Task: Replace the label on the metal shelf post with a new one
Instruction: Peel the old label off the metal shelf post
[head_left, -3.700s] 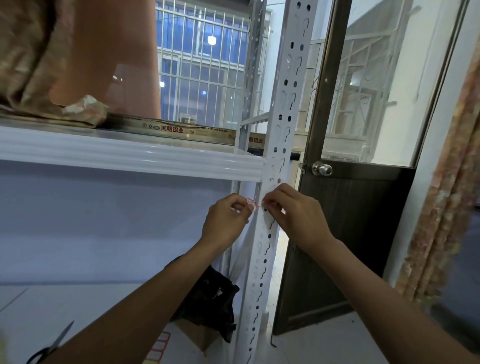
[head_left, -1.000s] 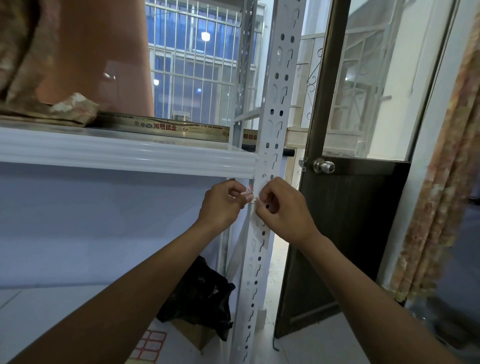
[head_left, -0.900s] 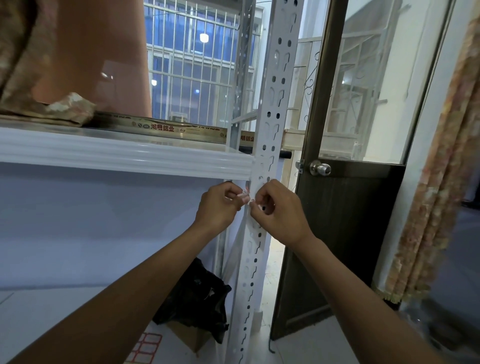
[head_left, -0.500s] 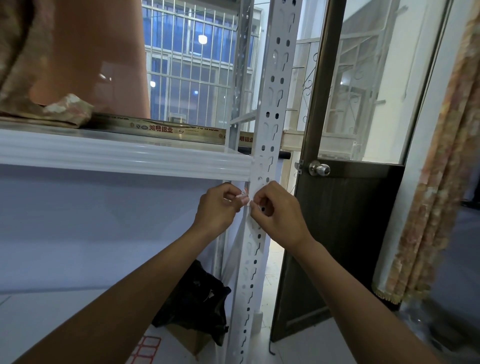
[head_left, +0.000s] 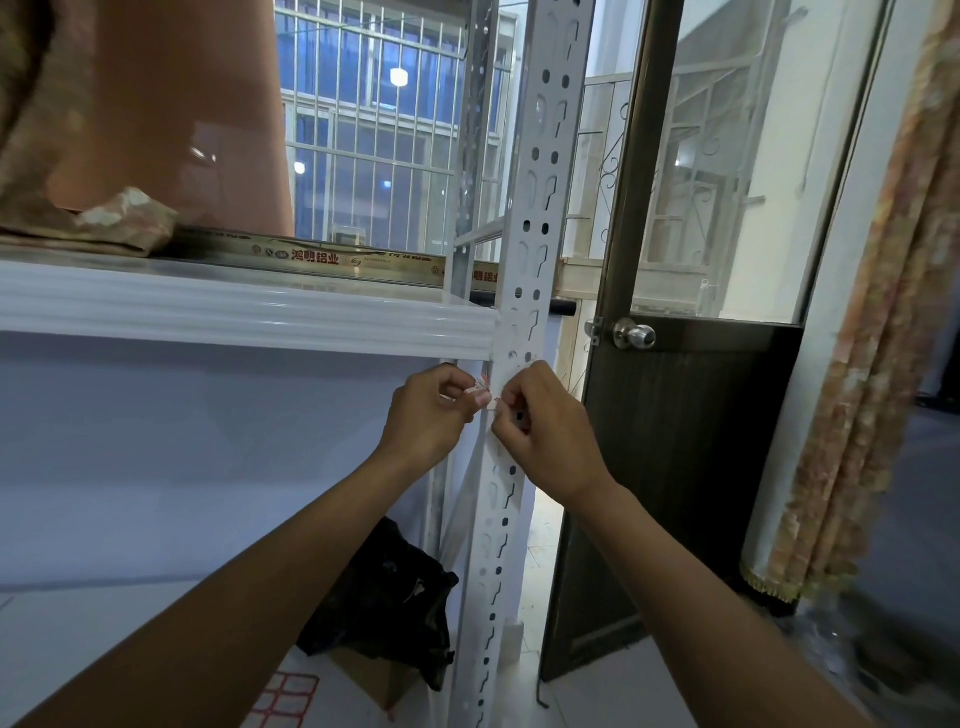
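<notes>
Pinching the small label (head_left: 480, 387) between left hand (head_left: 428, 410) and right hand (head_left: 545, 434), we should keep it taut and square against the shelf post (head_left: 535, 218).

Both hands at the metal shelf post (head_left: 535, 208), just under the shelf (head_left: 234, 317) edge. Left hand (head_left: 431, 410) pinches a crumpled red-and-white label (head_left: 483, 387) beside the post's left edge. Right hand (head_left: 545, 431) has its fingers curled on the post face, pinching the label's other end. Red-bordered label sheet (head_left: 283, 699) on the floor below, black bag (head_left: 384, 597) beside it.
</notes>
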